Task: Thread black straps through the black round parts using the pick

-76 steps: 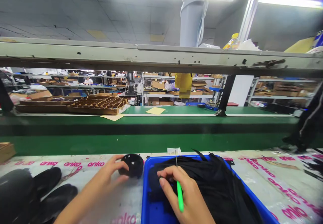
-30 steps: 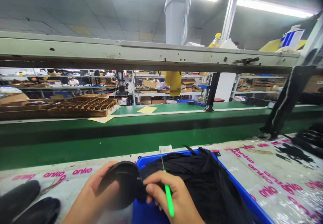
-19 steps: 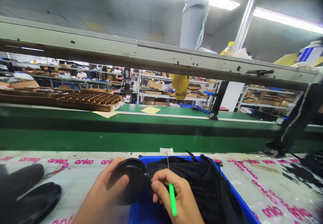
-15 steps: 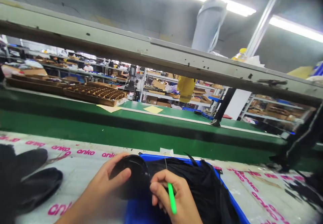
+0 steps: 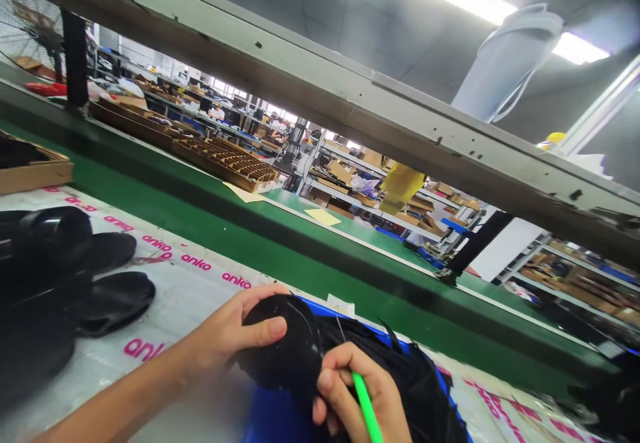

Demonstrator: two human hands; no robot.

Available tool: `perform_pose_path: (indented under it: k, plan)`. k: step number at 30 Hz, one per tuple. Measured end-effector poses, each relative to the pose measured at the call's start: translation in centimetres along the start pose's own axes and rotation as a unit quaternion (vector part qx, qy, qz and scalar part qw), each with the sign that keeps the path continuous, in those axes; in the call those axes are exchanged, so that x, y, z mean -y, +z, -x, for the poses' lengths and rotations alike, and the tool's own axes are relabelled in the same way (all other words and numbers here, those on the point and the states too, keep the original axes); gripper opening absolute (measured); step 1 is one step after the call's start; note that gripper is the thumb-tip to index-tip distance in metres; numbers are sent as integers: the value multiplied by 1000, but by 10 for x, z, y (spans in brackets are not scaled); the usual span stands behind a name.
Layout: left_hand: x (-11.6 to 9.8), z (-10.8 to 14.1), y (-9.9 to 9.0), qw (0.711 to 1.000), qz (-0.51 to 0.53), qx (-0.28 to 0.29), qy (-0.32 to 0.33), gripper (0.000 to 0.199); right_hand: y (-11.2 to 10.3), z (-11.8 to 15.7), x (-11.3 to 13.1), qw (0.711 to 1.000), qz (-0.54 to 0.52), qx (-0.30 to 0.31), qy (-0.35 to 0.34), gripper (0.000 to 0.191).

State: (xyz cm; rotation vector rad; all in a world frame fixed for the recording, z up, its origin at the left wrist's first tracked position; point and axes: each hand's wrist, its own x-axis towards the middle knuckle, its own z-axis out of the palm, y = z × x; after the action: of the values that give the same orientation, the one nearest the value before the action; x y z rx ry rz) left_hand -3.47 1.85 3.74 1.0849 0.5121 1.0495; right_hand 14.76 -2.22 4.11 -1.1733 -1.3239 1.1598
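Observation:
My left hand (image 5: 250, 326) grips a black shoe sole (image 5: 293, 356), its thumb pressed flat on the face and its fingers behind the edge. My right hand (image 5: 363, 390) is closed around a slim tool with a bright green handle (image 5: 367, 406). A thin metal shaft (image 5: 341, 328) points up from that hand, its exact tip hard to make out. The right fingertips are at the sole's right edge; whether they pinch it I cannot tell. Under both hands is a blue bin (image 5: 273, 416) heaped with black strips (image 5: 415, 376).
Several black sandals (image 5: 120, 300) are piled at the left on the printed plastic sheet (image 5: 190, 303). Beyond runs a green conveyor belt (image 5: 200, 210) with a divided cardboard tray (image 5: 225, 160). A cardboard box (image 5: 35, 170) stands at far left. Overhead crosses a shelf beam (image 5: 320, 80).
My view has turned left and tilted, bringing more of the sandals and a box into sight. Both hands keep their holds, and the sole's face shows more fully.

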Motion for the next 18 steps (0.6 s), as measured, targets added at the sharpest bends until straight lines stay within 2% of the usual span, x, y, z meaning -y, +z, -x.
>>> perform_pose_path:
  k: [5,8,11,13,15,18]
  plan:
    - [4,-4,-1,999,12,-30,12,35,4,-3,-7,999,-7,-51,11,53]
    - [10,-7,-1,999,4,-33,10,38,2,-6,-12,999,18,-50,6,52]
    - [14,-8,-3,999,-10,-50,4,37,-6,-7,-13,991,87,-67,-77,49]
    - [14,-9,-6,997,-21,-74,7,36,-13,-8,-11,974,123,-114,-152,58]
    - [13,-11,-10,994,-37,-100,16,35,-17,-8,-11,962,99,-154,-202,58]
    - [14,-12,-15,990,-62,-122,31,33,-13,-5,-17,961,19,-108,-253,40]
